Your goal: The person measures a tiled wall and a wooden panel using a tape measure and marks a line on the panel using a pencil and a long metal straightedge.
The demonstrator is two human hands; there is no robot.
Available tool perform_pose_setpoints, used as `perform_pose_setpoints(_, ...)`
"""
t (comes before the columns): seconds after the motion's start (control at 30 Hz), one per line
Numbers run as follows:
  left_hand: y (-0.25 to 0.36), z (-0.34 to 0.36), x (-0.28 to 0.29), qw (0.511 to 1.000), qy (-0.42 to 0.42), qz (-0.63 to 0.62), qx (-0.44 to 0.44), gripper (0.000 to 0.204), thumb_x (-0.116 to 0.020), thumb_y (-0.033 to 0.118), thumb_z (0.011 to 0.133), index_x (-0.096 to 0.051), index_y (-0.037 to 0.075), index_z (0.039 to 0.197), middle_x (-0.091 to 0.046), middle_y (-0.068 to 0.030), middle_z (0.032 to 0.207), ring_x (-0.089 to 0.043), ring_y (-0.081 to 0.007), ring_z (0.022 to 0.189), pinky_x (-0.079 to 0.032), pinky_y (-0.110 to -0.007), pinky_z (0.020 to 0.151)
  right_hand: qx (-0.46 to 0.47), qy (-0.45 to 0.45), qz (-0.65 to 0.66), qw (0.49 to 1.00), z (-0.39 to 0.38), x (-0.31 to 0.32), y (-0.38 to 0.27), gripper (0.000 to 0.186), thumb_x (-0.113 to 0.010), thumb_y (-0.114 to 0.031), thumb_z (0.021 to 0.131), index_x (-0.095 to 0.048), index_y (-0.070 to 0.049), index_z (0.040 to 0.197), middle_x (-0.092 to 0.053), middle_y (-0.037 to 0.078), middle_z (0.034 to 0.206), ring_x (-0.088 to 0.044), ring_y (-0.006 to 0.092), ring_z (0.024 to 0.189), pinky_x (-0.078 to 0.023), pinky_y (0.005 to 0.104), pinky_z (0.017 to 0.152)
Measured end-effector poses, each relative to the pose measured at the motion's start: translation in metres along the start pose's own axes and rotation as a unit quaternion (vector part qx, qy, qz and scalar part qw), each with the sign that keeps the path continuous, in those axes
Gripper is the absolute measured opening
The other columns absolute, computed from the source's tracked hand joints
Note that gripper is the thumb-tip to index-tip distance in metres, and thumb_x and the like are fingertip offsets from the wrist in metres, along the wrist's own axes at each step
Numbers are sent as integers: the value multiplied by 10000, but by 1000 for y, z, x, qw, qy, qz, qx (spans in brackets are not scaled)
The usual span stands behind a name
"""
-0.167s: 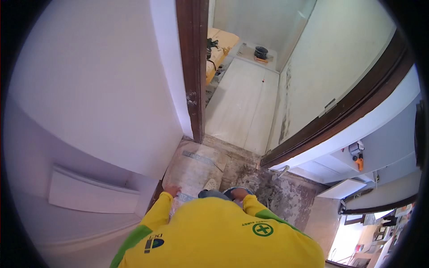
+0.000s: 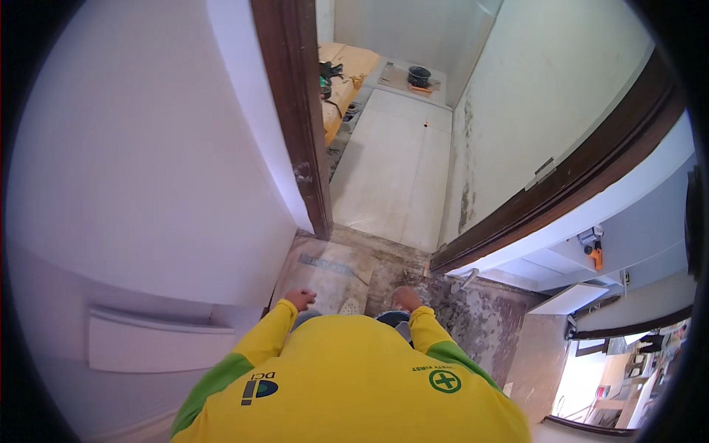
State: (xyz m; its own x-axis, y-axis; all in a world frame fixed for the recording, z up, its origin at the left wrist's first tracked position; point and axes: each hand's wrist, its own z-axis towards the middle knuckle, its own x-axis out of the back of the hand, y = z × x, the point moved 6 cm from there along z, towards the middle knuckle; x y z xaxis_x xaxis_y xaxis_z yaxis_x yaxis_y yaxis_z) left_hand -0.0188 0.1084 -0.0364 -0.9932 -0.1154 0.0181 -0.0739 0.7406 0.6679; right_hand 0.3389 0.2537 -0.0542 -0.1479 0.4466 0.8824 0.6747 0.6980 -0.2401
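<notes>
A scuffed dark-brown wooden door frame (image 2: pixel 299 133) stands before smooth off-white rectangular floor panels (image 2: pixel 380 170); nearer spreads rough, grey-mottled flooring (image 2: pixel 484 321), beside a worn beige floor sheet (image 2: pixel 336 284); the person's yellow-and-green shirt (image 2: pixel 354 376) hides most of a dark round thing with a pale-blue rim (image 2: pixel 391 316), just beside the right hand (image 2: pixel 406 298); the left hand (image 2: pixel 301 298) is by the sheet, fingers loosely curled; whether either grip holds anything cannot be told.
</notes>
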Motion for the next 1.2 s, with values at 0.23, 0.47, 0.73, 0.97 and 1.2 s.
perform_pose_setpoints(0.23, 235, 63, -10, 974, 12, 78, -214, 153, -701, 163, 825, -598, 52, 850, -677, -44, 854, -585, -95, 724, -478, -280, 586, -214, 40, 261, 940, -17, -74, 110, 198, -544, -246, 847, -664, -90, 869, -670, 116, 824, -671, 305, 717, -525, 468, 615)
perform_pose_setpoints(0.47, 488, 153, -27, 870, 126, 62, -473, 215, -669, 139, 802, -617, 26, 978, -630, -62, 844, -589, -152, 778, -486, -303, 712, -300, -21, 316, 900, -34, -61, 100, 233, -497, -236, 872, -661, -88, 945, -662, 144, 848, -655, 322, 809, -522, 477, 698)
perform_pose_setpoints(0.73, 685, 263, 53, 716, 606, 67, -340, 407, -659, 215, 713, -611, 101, 1100, -572, -154, 1219, -534, -343, 1125, -431, -463, 930, -303, 6, 134, 943, 8, 56, 138, 191, -521, -179, 840, -681, -78, 870, -649, 175, 815, -645, 338, 778, -520, 464, 685)
perform_pose_setpoints(0.97, 706, 326, 76, 702, 676, 179, -135, 415, -661, 242, 690, -642, 215, 1103, -497, -60, 1334, -441, -297, 1237, -386, -543, 936, -424, 258, 518, 696, 19, 108, 174, 173, -592, -210, 789, -674, -62, 829, -655, 143, 841, -636, 312, 730, -522, 417, 642)
perform_pose_setpoints(1.2, 704, 323, 105, 771, 604, 142, -143, 367, -636, 177, 718, -669, 197, 1083, -575, -82, 1188, -532, -317, 1090, -410, -460, 937, -233, 162, 187, 941, 67, 76, 245, 224, -584, -216, 790, -656, -66, 940, -659, 146, 964, -639, 343, 849, -520, 453, 754)
